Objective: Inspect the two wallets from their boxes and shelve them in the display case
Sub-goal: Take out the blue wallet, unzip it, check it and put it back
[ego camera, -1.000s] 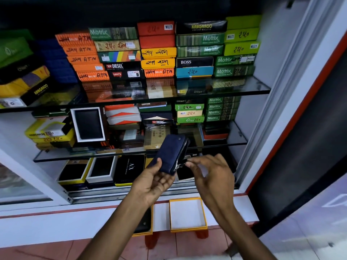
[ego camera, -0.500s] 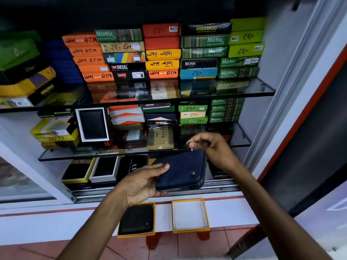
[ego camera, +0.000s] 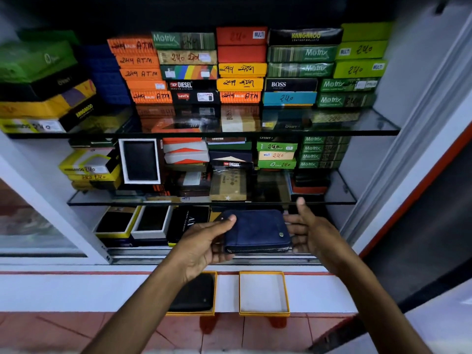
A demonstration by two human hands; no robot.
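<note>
Both forearms bare — no sleeves, seemingly no rings on left hand or right hand.

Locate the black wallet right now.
Head view, lower centre: the black wallet lies in the left yellow-rimmed box on the white ledge, partly hidden by the left forearm, beside the empty box.

Wallet btwn hands, above 2 boxes: left filled, right empty.
</note>
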